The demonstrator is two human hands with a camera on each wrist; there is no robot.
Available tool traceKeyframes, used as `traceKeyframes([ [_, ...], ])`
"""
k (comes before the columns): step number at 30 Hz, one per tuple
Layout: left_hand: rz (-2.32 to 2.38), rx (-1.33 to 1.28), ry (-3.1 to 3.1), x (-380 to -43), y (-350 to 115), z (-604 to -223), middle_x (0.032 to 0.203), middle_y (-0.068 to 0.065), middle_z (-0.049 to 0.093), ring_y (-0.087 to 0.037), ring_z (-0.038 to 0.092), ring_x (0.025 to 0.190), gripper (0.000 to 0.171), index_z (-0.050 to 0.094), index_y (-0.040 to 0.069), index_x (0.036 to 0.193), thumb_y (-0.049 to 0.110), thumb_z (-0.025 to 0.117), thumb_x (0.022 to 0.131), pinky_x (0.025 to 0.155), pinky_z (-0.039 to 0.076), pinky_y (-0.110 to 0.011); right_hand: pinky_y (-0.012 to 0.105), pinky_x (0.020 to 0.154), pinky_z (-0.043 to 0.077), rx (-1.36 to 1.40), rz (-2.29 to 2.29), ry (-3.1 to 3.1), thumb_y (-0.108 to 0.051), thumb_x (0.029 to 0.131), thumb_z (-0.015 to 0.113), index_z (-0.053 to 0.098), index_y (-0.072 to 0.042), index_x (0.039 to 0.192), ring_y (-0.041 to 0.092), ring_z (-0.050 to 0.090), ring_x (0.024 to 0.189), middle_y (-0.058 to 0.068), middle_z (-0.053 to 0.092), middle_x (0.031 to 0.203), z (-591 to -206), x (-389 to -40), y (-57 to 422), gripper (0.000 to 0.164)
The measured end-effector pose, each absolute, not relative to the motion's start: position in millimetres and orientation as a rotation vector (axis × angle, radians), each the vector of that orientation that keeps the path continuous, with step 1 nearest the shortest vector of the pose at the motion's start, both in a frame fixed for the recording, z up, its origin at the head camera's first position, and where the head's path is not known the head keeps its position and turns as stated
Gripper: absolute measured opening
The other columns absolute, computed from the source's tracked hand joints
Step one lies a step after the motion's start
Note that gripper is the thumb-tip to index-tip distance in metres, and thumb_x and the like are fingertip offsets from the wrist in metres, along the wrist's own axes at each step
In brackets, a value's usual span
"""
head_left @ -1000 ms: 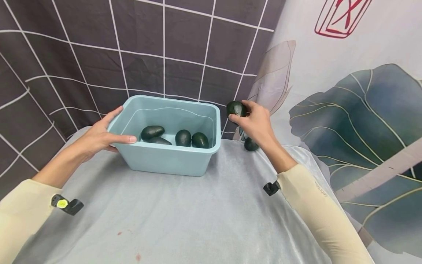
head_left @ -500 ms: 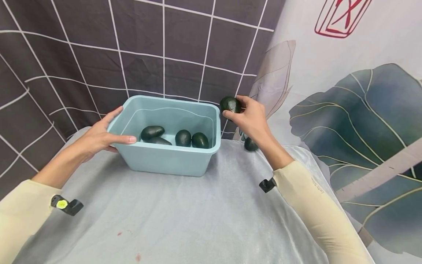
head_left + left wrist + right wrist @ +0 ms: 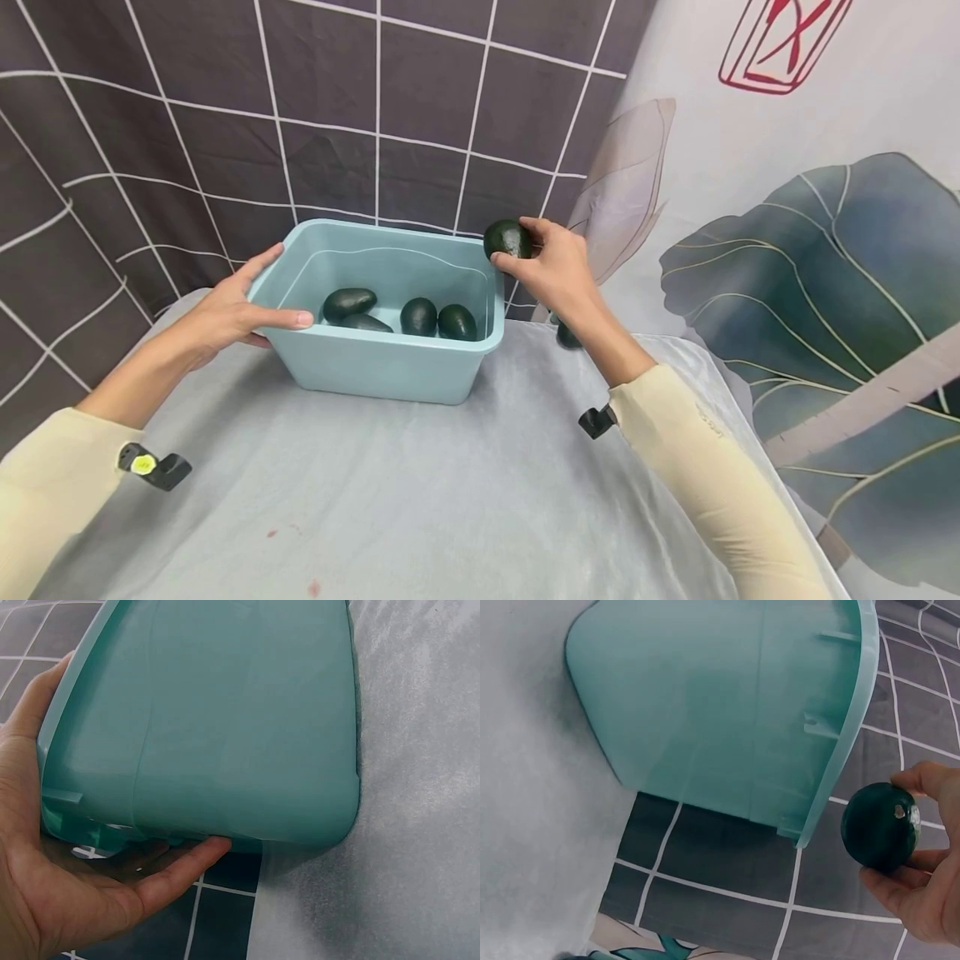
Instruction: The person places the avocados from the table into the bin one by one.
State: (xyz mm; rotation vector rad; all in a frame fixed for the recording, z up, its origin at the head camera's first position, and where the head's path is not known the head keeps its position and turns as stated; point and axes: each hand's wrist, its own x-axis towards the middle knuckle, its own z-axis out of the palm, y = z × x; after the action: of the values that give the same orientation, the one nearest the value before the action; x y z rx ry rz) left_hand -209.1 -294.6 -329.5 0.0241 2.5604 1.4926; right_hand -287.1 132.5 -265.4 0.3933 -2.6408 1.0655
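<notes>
A light blue plastic bin (image 3: 382, 367) stands on the cloth-covered table. My left hand (image 3: 225, 317) holds its left end, thumb along the front rim; in the left wrist view, fingers (image 3: 180, 874) lie against the outer wall. Inside the bin are several dark green avocados (image 3: 420, 317). My right hand (image 3: 558, 267) pinches another avocado (image 3: 506, 239) between thumb and fingers, raised at the bin's back right corner. In the right wrist view this avocado (image 3: 879, 826) shows its pale stem end, just outside the rim. Behind the right wrist, one more avocado (image 3: 567, 336) is partly hidden.
The table (image 3: 375, 500) bears a pale grey cloth with small reddish stains in front. Close behind the bin hangs a dark grid-patterned curtain (image 3: 322, 100). A pale curtain with a leaf print (image 3: 750, 267) hangs on the right.
My right hand has moved left with the avocado, from beside the bin to its back right corner. My left hand and the bin have stayed in place.
</notes>
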Motion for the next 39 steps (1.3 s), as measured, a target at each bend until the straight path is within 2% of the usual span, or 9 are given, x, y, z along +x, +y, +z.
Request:
traceKeyframes([
  [13, 1.501, 0.015, 2.554, -209.8, -296.5, -331.2, 0.183, -0.032, 0.020, -0.048, 0.038, 0.157, 0.127, -0.010, 0.042, 0.182, 0.034, 0.087, 0.099, 0.095, 0.063, -0.048, 0.046, 0.106, 0.061, 0.453, 1.020, -2.689, -0.034, 0.093, 0.087, 0.064, -0.005, 0.159, 0.029, 0.075, 0.124, 0.016, 0.076, 0.147, -261.6, -290.2, 111.7, 0.075],
  [31, 1.485, 0.010, 2.566, -211.1, -295.9, -330.5, 0.183, -0.032, 0.019, -0.048, 0.038, 0.157, 0.128, -0.009, 0.042, 0.182, 0.036, 0.088, 0.098, 0.094, 0.063, -0.047, 0.046, 0.106, 0.062, 0.507, 1.034, -2.738, -0.035, 0.095, 0.087, 0.064, -0.003, 0.159, 0.030, 0.074, 0.128, 0.017, 0.074, 0.149, -275.2, -301.1, 95.7, 0.075],
  [39, 1.483, 0.006, 2.570, -211.5, -296.6, -330.8, 0.183, -0.032, 0.020, -0.049, 0.038, 0.157, 0.127, -0.009, 0.041, 0.182, 0.036, 0.087, 0.098, 0.093, 0.063, -0.046, 0.049, 0.114, 0.060, 0.500, 1.037, -2.767, -0.040, 0.099, 0.086, 0.064, -0.003, 0.158, 0.033, 0.072, 0.139, 0.015, 0.071, 0.155, -280.6, -300.8, 92.6, 0.073],
])
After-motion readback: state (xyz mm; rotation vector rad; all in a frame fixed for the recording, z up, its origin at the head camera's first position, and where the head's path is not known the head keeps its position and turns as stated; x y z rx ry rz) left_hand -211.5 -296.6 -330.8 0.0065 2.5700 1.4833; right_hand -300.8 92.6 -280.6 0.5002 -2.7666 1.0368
